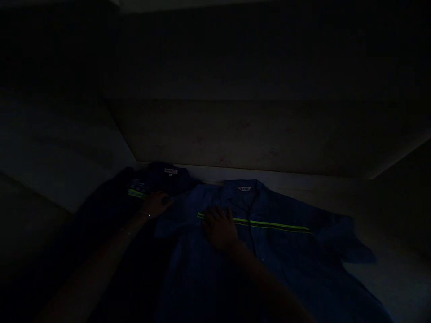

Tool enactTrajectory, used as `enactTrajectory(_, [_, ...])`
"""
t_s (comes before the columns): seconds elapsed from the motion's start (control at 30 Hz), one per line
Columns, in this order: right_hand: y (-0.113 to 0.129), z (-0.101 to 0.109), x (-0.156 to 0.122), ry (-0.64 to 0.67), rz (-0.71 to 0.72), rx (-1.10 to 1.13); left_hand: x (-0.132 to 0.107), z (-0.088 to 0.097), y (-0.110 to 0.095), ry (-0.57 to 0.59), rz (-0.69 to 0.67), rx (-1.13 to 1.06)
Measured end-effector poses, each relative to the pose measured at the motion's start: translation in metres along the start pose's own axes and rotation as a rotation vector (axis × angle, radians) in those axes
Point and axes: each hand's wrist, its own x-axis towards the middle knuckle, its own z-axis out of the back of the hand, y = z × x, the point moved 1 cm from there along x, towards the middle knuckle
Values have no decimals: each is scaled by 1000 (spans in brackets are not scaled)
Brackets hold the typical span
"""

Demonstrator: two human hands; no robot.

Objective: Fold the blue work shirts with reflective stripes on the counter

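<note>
The scene is very dark. A blue work shirt point(279, 242) with a neon yellow chest stripe lies spread flat, collar toward the wall. My right hand point(219, 228) rests flat on its chest, fingers stretched over the stripe's left end. To the left lies a darker navy shirt point(158, 179) with a white collar label and a yellow-green patch. My left hand point(157, 204) lies at the edge of that dark shirt, where it meets the blue shirt's sleeve, with a bracelet on the wrist. Its fingers look curled, but darkness hides whether they grip cloth.
The shirts lie on a pale flat surface point(397, 269) that runs up to a low wall point(256, 134) at the back. Slanted pale panels close in on the left point(67, 157) and right. Everything beyond is in deep shadow.
</note>
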Motion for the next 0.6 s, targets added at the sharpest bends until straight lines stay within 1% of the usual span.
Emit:
enactTrajectory(0.1, [1,-10,-2,39,37,-22,-2,10,4,-1,35,-92])
enactTrajectory(0.23, [-2,-9,-6,50,43,-18,-4,18,4,-44,155,-274])
enactTrajectory(0.33, [-1,-7,-6,43,38,-19,-15,14,1,-119,259,-440])
enactTrajectory(0.4, [0,-7,-5,45,31,-27,-29,8,0,-163,339,-556])
enactTrajectory(0.43, [0,-7,-5,48,27,-31,-37,5,1,-164,369,-609])
enactTrajectory(0.47, [-1,-6,-5,47,23,-33,-45,2,2,-143,384,-663])
enactTrajectory(0.53, [0,-3,-5,41,18,-26,-60,-1,5,-49,383,-757])
enactTrajectory(0.6, [5,2,-7,22,13,1,-72,-2,8,34,390,-807])
